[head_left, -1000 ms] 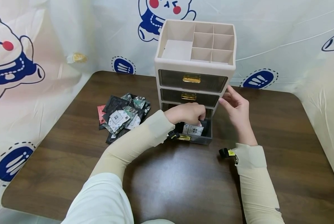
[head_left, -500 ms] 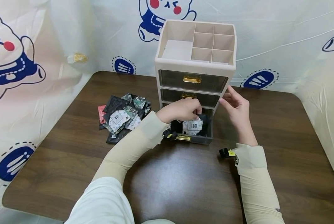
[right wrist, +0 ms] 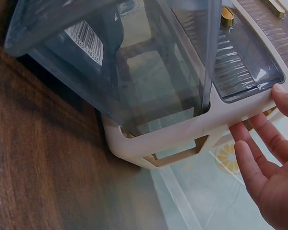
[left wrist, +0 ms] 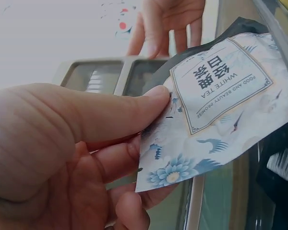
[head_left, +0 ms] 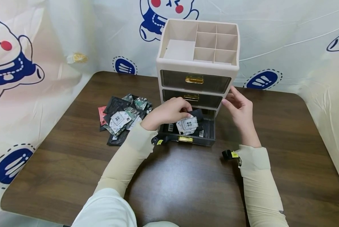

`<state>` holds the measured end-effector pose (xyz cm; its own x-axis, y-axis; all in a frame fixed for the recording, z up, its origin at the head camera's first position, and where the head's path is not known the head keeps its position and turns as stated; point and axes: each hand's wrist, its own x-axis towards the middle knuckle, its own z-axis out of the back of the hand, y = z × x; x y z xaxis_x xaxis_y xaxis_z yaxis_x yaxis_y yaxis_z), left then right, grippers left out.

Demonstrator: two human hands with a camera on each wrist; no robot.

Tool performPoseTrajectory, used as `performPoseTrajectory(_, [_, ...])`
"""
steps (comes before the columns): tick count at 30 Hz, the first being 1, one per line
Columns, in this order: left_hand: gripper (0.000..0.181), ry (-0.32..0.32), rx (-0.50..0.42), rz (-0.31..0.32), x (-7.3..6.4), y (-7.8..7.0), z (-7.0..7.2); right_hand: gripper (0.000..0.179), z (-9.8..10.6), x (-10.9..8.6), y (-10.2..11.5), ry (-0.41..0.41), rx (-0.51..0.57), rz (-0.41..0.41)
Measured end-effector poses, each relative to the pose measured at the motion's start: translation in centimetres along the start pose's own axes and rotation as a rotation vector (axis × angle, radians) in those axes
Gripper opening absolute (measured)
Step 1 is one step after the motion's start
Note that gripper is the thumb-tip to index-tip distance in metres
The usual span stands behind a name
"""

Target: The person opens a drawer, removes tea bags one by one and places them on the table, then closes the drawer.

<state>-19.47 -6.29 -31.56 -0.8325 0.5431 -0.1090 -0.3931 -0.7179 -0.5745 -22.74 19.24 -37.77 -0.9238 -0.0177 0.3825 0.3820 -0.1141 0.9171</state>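
Note:
My left hand (head_left: 170, 112) pinches a tea sachet (head_left: 187, 125) between thumb and fingers, above the pulled-out bottom drawer (head_left: 205, 142). In the left wrist view the sachet (left wrist: 216, 143) is white with blue flowers and reads "WHITE TEA"; a dark piece shows behind it. Other dark sachets with barcode labels lie in the drawer. My right hand (head_left: 240, 110) holds the right front edge of the cream drawer organizer (head_left: 198, 66). In the right wrist view the thumb rests on the front frame, while the fingers (right wrist: 249, 163) lie along the side.
A pile of sachets (head_left: 118, 119), black, green-patterned, white and red, lies left of the organizer on the brown wooden table (head_left: 73, 151). Two upper drawers with gold handles are closed. Divided compartments form the organizer's top. A printed curtain (head_left: 294, 56) hangs behind.
My left hand has drawn back leftward and lifted the white tea sachet, which has shifted left over the drawer. Barcode labels now show in the drawer. The right hand stays in place.

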Motion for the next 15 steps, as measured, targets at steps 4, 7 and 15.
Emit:
performPoseTrajectory(4, [0.013, -0.068, -0.061, 0.018, -1.6, 0.7, 0.4, 0.052, -0.1, 0.0, 0.1, -0.004, 0.004, -0.003])
performPoseTrajectory(7, [0.014, -0.112, -0.089, 0.032, -2.7, 1.3, 0.7, 0.053, -0.1, -0.1, 0.2, -0.011, 0.003, -0.01])
performPoseTrajectory(15, [0.015, -0.19, -0.139, 0.086, -5.3, 3.0, 1.9, 0.053, -0.2, -0.2, 0.4, -0.01, 0.002, -0.027])
